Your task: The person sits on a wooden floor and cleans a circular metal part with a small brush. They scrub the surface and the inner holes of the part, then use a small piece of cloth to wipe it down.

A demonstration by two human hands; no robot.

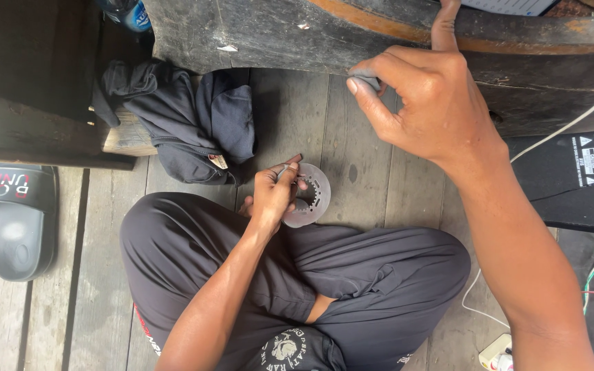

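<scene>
Right hand (pixel 427 103) pinches a grey piece (pixel 368 81); left hand (pixel 273 196) tilts toothed disc (pixel 309 196).

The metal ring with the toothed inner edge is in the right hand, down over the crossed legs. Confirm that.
Not quite: the head view shows the left hand holding the metal ring over the crossed legs. The right hand is raised toward the dark wooden beam, pinching a small grey piece.

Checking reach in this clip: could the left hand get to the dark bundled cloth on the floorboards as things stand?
Probably yes. The dark cloth lies just beyond the left hand with bare floorboards between, but that hand already holds a toothed metal ring.
</scene>
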